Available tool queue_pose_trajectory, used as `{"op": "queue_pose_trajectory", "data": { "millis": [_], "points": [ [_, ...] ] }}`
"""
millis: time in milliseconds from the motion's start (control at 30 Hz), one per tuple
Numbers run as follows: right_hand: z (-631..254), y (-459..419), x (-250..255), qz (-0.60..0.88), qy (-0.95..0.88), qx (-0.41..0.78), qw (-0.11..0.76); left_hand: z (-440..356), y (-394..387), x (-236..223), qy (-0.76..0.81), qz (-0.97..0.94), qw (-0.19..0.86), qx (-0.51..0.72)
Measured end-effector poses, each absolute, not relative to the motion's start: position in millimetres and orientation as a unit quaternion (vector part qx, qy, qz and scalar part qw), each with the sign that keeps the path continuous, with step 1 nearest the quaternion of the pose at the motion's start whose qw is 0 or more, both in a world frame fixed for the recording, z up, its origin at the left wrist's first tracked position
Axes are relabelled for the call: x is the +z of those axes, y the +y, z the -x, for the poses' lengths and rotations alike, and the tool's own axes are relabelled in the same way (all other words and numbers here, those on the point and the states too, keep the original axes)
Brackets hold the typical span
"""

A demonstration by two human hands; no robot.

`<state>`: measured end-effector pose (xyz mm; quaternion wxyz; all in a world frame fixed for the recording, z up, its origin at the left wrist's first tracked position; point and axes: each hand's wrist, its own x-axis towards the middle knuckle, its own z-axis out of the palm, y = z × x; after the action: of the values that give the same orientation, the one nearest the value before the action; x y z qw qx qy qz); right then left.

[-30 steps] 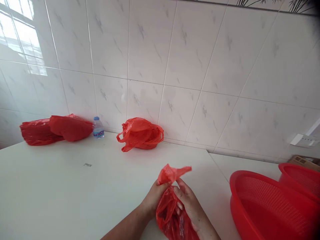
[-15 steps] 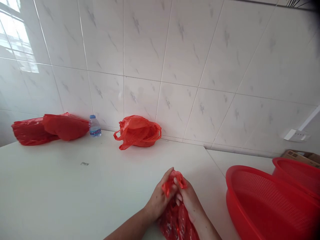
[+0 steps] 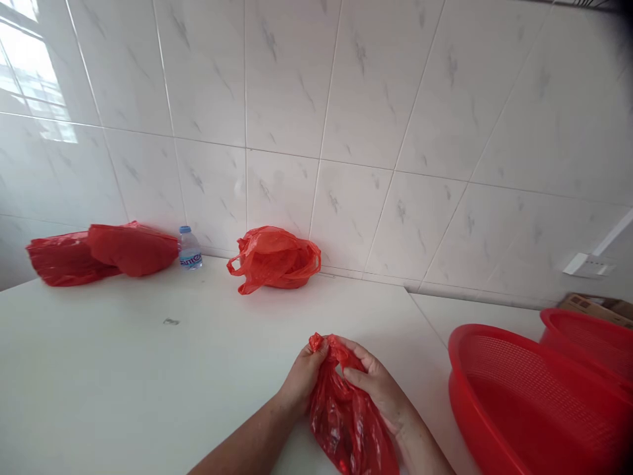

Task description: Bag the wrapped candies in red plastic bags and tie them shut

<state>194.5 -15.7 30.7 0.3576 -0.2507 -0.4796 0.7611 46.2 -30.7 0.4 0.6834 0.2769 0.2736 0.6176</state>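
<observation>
"What are the hands doing?"

"The left hand (image 3: 302,379) pinches the top of a red plastic bag (image 3: 349,422), and the right hand (image 3: 376,389) curls around its neck just beside it. The bag hangs down onto the white counter (image 3: 99,343)."

"What's inside it?"

"Too crumpled to tell."

"Other containers?"

"To the right, a red mesh colander (image 3: 475,389), then a second colander (image 3: 588,336). Farther off, against the tiled wall (image 3: 287,99), stand a loosely heaped red bag (image 3: 274,258), a capped water bottle (image 3: 190,249) and, at the left, bunched red bags (image 3: 99,254)."
</observation>
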Motion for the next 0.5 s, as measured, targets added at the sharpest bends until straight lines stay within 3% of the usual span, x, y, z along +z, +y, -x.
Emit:
{"op": "queue_pose_trajectory", "data": {
  "millis": [233,500],
  "points": [
    [-190.1,-14.7,24.9,0.351,-0.556,0.662,0.360,-43.9,-31.8,6.4,0.253,-0.242,0.705,0.617],
    [-193.2,-14.6,20.5,0.214,-0.428,0.801,0.359,-42.7,-26.9,3.5,0.252,-0.255,0.696,0.623]
  ]
}}
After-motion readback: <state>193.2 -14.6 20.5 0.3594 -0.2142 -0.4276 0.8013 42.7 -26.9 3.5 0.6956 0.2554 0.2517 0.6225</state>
